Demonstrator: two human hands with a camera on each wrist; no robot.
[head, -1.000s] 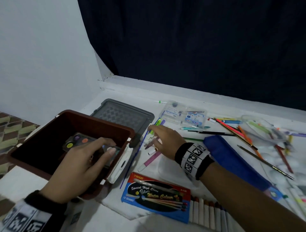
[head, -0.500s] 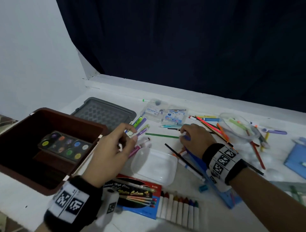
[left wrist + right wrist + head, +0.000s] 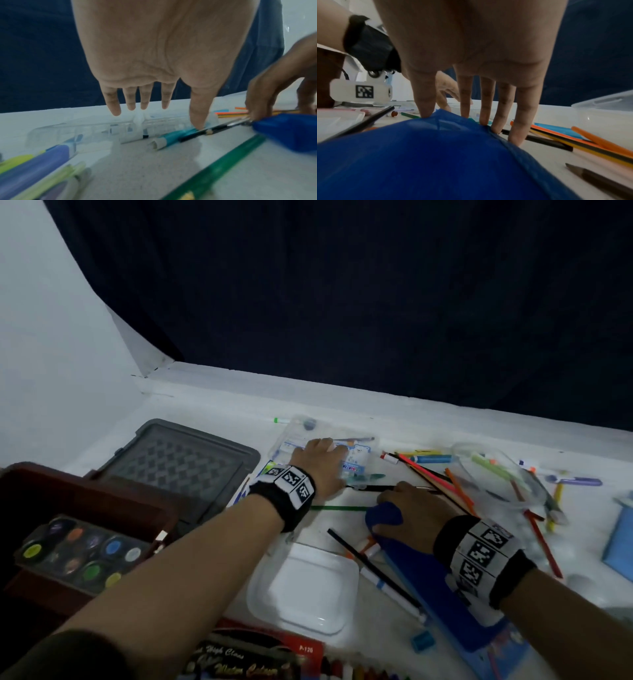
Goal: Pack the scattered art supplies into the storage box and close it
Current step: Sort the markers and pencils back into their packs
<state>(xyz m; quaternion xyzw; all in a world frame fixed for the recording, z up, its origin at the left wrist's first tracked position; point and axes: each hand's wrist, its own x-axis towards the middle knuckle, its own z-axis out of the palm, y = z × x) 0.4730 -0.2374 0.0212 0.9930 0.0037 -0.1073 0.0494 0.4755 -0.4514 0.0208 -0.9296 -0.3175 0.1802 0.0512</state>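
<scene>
The brown storage box point(image 3: 102, 494) stands open at the left with a paint palette point(image 3: 82, 549) inside, and its grey lid point(image 3: 181, 460) lies behind it. My left hand point(image 3: 325, 450) point(image 3: 163, 113) hovers with straight, spread fingers over a clear pen pack point(image 3: 356, 460) point(image 3: 102, 128); its thumb touches a teal pen point(image 3: 175, 135). My right hand point(image 3: 400, 498) point(image 3: 471, 121) rests its straight fingertips on the far end of a blue pouch point(image 3: 424, 577) point(image 3: 436, 155), beside a black pencil point(image 3: 373, 488). A green pencil point(image 3: 339, 508) lies between the hands.
A white square tray point(image 3: 308, 587) sits in front of my arms and a watercolour pencil box point(image 3: 260, 659) at the near edge. Loose coloured pencils point(image 3: 455, 484) and a clear round container point(image 3: 493, 474) crowd the right. A blue sharpener point(image 3: 423, 640) lies by the pouch.
My left hand has left the markers by the box and reached forward over the clear pen pack. My right hand has settled on the blue pouch's end.
</scene>
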